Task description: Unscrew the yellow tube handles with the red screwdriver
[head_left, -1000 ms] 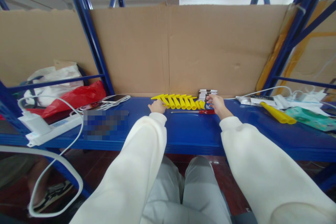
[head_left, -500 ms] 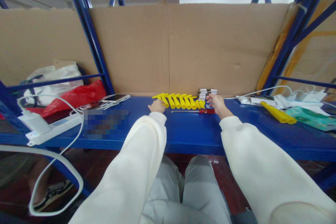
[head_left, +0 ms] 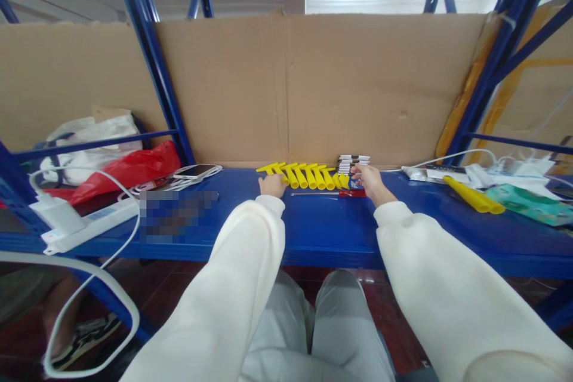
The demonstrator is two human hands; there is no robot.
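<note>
Several yellow plastic T-shaped pieces with tube-like ends (head_left: 308,177) lie side by side in a row near the back of the blue shelf. My left hand (head_left: 272,185) is at the row's left end, touching the nearest piece, its fingers loosely spread and partly hidden. Beyond the row's right end is a small stack of white-and-black items (head_left: 353,161). My right hand (head_left: 375,184) reaches to that stack's right side, fingers bent but apart, near a small blue printed item. In front of the row lies a screwdriver with a red handle (head_left: 351,193), its shaft pointing left.
Cardboard (head_left: 358,83) closes off the back. To the left are a phone (head_left: 200,171) with white cables, a red bag (head_left: 129,167) and a power strip (head_left: 94,224). Yellow tubes (head_left: 473,195) and a green packet (head_left: 530,203) lie on the right. Another person's shoe shows at lower left.
The view has tilted slightly, so the shelf sits a little lower. My left hand has shifted slightly right against the row's end; my right hand stays almost in place by the stack.
</note>
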